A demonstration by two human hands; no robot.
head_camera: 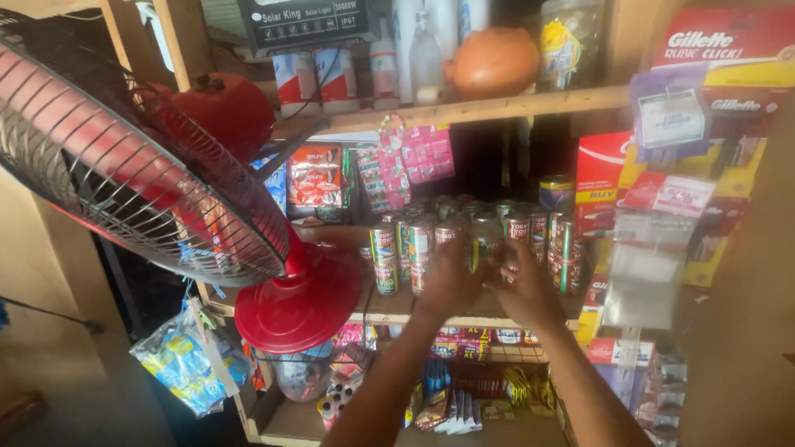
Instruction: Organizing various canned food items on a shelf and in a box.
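- Both hands reach into a crowded wooden shelf [497,318] in a small shop, meeting over a cluster of small tins [431,240] stacked in two tiers near the middle of the shelf board.
- The left hand [448,277] is curled round a tin at the front of the cluster; its fingers wrap the tin's side, though the palm hides just how many tins it covers.
- The right hand [523,285] closes on a dark tin [484,242] just beside the left hand, fingers [507,261] narrow and pressed to its side; the two hands nearly touch.
- The step in hand looks like straightening or lifting tins from the stack. Done well, it calls for a firm side grip on one tin at a time, with the other hand steadying the neighbours, since the upper tier rests on the lower and a nudge could topple several.
- The tins sit close to the shelf's front edge, so any move is best drawn straight out and level rather than dragged sideways.
- A red standing fan [166,157] leans in over the shelf's left end, its round base [298,302] overlapping the front edge just beside the tins; the left elbow would do well to stay clear of it.
- Hanging sachet strips [414,161] dangle above the rear of the tins, and carded packets [662,207] crowd the right end, leaving little room to swing wide.
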